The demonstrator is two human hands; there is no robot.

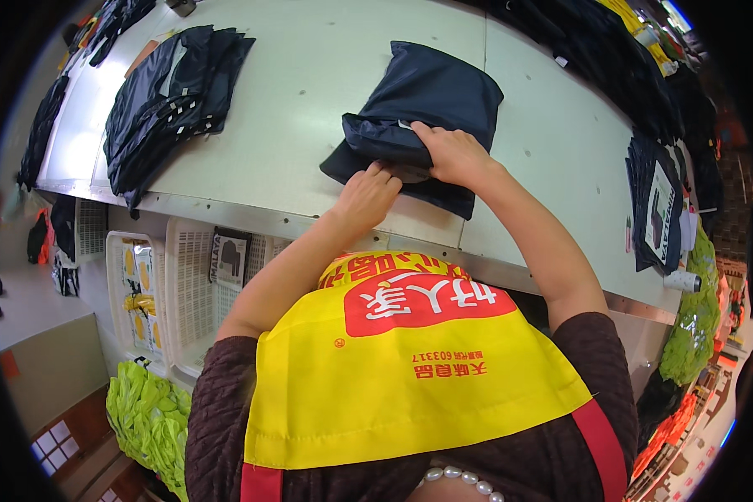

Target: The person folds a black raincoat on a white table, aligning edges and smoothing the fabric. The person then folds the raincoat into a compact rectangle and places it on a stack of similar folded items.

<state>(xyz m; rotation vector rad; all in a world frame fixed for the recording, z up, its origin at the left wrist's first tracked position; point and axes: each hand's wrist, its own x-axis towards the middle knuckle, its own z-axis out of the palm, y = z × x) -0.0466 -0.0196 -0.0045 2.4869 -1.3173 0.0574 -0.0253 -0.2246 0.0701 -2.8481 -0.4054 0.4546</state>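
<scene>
- Pale worktable filling the upper half of the view, metal front edge bent by the lens; far corners lost in the dark rim.
- Yellow apron with a red patch at six o'clock, covering the torso and hiding whatever lies under the table edge there.
- Stack of dark garments at ten o'clock on the table, single pieces hard to tell apart.
- Folded navy garment just past centre at twelve o'clock, lying flat on the table, near edge covered by both hands.
- White plastic baskets at eight o'clock below the table, holding packaged items, contents partly hidden.
- Green bundle at seven o'clock, cut off by the rim.
- More dark garments with a card insert at three o'clock, partly beyond the rim.
- Right hand pressed flat on the navy garment, fingers spread over its fold.
- Left hand at the garment's near edge, fingers curled on the fabric; fingertips tucked out of sight, so grip unclear.
</scene>
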